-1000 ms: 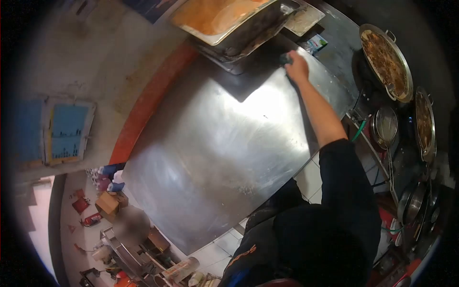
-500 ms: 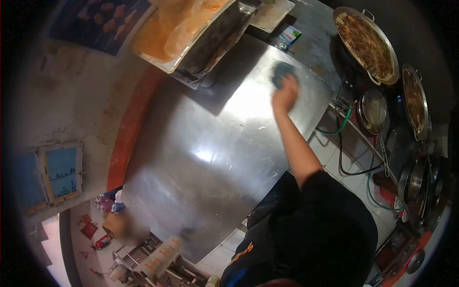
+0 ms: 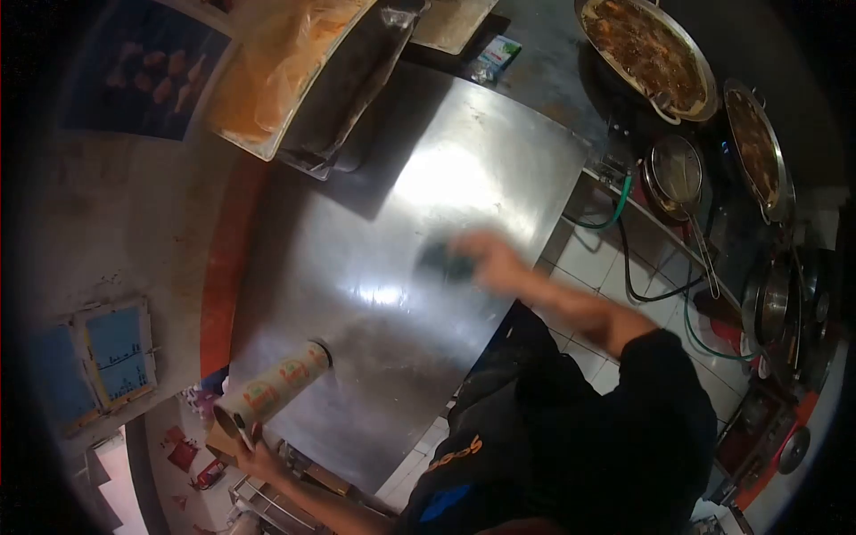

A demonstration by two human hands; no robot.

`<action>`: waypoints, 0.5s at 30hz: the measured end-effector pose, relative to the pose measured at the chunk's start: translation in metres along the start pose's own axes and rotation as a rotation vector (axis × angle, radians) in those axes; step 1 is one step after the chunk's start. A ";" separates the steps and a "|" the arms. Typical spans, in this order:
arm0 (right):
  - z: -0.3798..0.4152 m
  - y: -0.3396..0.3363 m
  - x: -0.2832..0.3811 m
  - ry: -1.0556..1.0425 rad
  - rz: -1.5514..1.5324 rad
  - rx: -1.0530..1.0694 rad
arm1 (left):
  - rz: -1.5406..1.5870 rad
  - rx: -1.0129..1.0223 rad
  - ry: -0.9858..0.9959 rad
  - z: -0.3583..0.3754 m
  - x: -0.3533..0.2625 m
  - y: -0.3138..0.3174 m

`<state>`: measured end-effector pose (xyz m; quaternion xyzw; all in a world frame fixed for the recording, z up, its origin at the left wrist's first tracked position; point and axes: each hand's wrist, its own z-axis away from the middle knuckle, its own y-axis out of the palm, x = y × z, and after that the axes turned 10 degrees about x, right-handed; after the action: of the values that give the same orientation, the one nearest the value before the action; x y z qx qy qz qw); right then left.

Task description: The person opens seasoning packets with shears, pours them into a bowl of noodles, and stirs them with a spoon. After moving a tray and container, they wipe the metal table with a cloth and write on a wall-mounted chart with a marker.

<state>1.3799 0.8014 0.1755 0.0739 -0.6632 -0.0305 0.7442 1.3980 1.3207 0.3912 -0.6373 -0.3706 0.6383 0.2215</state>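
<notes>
My right hand (image 3: 489, 259), blurred by motion, presses a dark cloth (image 3: 444, 259) against the middle of the shiny metal tabletop (image 3: 401, 348). At the lower left, my left hand (image 3: 257, 456) is closed at the near rim of a tall, pale tube (image 3: 276, 385) with red and green print. Its hollow end faces down and left, and its dark far end lies over the tabletop. A thin dark-and-white piece (image 3: 242, 430) shows at the rim by my fingers; what it is I cannot tell.
A deep metal tray (image 3: 267, 134) with orange-coloured contents stands at the table's upper left. Two wide pans (image 3: 646, 53) (image 3: 756, 147) of brown food are at the right, near a long-handled strainer (image 3: 678, 174). A small packet (image 3: 497, 58) lies beyond the tabletop.
My right hand and the cloth have come from the tabletop's far right corner toward its middle. The printed tube has moved up over the table's lower left, with my left hand now clearly on it.
</notes>
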 end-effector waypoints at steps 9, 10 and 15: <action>-0.054 0.033 -0.044 -0.029 0.463 -0.226 | 0.085 0.078 0.145 -0.041 -0.070 0.065; -0.031 0.093 -0.050 0.006 0.523 -0.030 | 0.074 0.100 0.141 -0.048 -0.073 0.071; 0.063 0.131 -0.041 -0.240 0.623 0.296 | -0.067 0.121 0.138 -0.073 -0.095 0.079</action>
<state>1.3055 0.9322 0.1616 -0.0289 -0.7338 0.2855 0.6157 1.4929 1.2136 0.3993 -0.6525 -0.3365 0.6063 0.3058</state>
